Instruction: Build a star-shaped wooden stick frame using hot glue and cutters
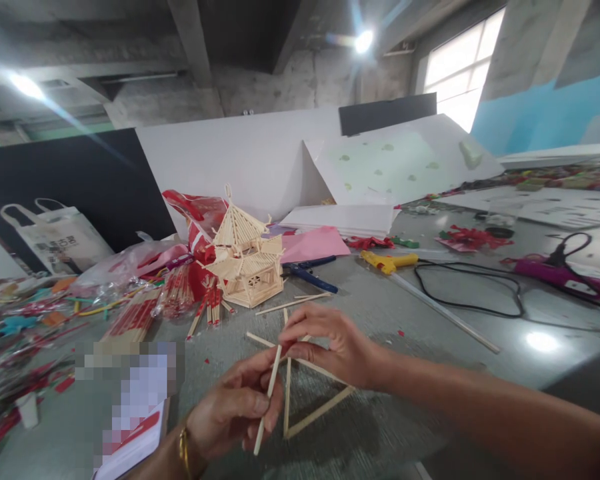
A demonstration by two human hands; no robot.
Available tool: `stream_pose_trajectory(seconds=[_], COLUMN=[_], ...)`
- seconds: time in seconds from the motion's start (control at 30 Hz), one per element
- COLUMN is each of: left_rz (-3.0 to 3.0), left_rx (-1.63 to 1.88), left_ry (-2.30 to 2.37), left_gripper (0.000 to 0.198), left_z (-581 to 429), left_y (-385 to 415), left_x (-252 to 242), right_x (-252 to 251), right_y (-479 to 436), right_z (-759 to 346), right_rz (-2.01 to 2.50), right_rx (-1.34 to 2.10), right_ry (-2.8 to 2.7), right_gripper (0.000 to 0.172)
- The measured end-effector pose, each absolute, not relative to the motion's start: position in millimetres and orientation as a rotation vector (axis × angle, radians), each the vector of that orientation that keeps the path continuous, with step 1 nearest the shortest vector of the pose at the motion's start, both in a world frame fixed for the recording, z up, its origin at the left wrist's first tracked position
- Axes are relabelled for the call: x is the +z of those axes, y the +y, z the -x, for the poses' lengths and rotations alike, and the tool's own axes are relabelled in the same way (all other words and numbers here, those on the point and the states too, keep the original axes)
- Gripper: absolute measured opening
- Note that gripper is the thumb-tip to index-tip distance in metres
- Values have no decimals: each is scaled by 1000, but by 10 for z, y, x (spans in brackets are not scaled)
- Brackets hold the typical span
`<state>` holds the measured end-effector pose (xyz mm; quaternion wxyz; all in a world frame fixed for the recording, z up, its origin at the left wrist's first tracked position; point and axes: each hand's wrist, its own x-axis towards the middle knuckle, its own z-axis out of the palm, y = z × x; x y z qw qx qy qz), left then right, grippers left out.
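Note:
My left hand [245, 400] is closed on a pale wooden chopstick [267, 407], which slants upward between thumb and fingers. At that chopstick's upper end, the thumb and fingertips of my right hand [330, 340] pinch together. Beneath both hands, several more chopsticks lie on the table as a crossed, triangular frame [320, 412]; my hands cover part of it. Just beyond stands a small pavilion model [253, 287] built from wooden sticks, with a tiered, pointed roof. Two loose sticks [285, 305] lie in front of it.
Blue-handled pliers [313, 275] rest right of the model. A yellow glue gun [387, 262] with a long glue stick and black cable lies farther right, near a purple power strip [565, 277]. Wrapped chopsticks [135, 313] and a partly blurred phone-like object [135, 433] are left.

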<state>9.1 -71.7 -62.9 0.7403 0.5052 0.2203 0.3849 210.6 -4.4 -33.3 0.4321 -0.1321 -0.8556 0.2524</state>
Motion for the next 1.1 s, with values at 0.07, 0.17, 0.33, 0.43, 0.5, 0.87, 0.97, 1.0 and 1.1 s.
stream_pose_trajectory(seconds=[0.07, 0.17, 0.33, 0.43, 0.5, 0.87, 0.97, 1.0, 1.1], left_rz=[-1115, -1118, -1084, -1080, -1085, -1212, -1267, -1314, -1660], left_rx=[821, 788, 814, 827, 820, 1214, 1193, 1148, 983], left_ry=[484, 466, 400, 400, 422, 974, 1059, 1095, 1275], left_gripper=[53, 55, 60, 62, 62, 22, 24, 25, 25], left_z=[-110, -130, -112, -101, -95, 85, 56, 50, 64], left_y=[-709, -701, -710, -720, -722, -751, -725, -718, -738], left_x=[-631, -638, -651, -664, -668, -258, -235, -237, -233], right_x=[-325, -312, -272, -256, -265, -234, -303, -344, -478], right_y=[-84, -121, -63, -7, 14, -9, -61, -81, -143], right_z=[-2097, -2100, -2174, -2215, -2217, -2317, -2453, -2500, -2635], right_rz=[267, 228, 328, 421, 412, 389, 465, 485, 555], right_rx=[389, 197, 65, 89, 95, 44, 88, 99, 145], right_ry=[-2138, -2121, -2100, -2076, -2106, -2369, -2484, -2513, -2582], right_gripper=[11, 13, 19, 20, 20, 14, 16, 16, 17])
